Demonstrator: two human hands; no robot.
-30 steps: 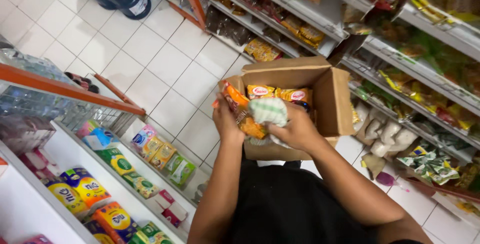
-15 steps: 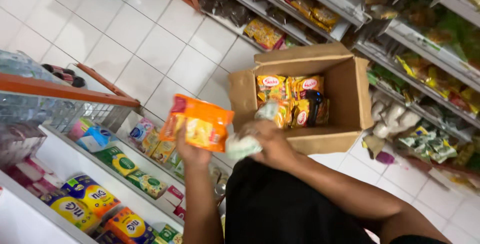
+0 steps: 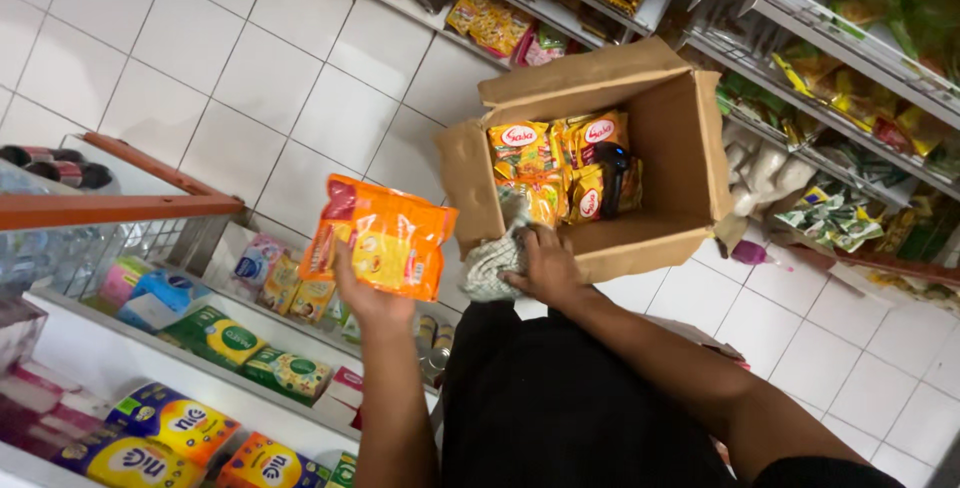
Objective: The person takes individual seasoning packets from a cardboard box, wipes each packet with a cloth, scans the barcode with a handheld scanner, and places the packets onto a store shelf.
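Observation:
My left hand point(image 3: 372, 300) holds an orange snack packet point(image 3: 378, 236) up above the white shelf at the left. My right hand point(image 3: 545, 266) grips a checked cloth point(image 3: 493, 266) at the near wall of an open cardboard box point(image 3: 688, 138). The box stands on the tiled floor and holds several yellow and orange packets point(image 3: 560, 166) plus a dark object among them.
A white shelf point(image 3: 110, 358) at lower left carries rows of colourful packets and boxes. An orange rail point(image 3: 120, 206) crosses above it. Shelves point(image 3: 830, 58) full of packaged goods line the top and right. White tiled floor point(image 3: 250, 68) lies between them.
My left hand has lifted the orange packet out of the box and carried it left toward the white shelf. My right hand has stayed at the box edge with the cloth.

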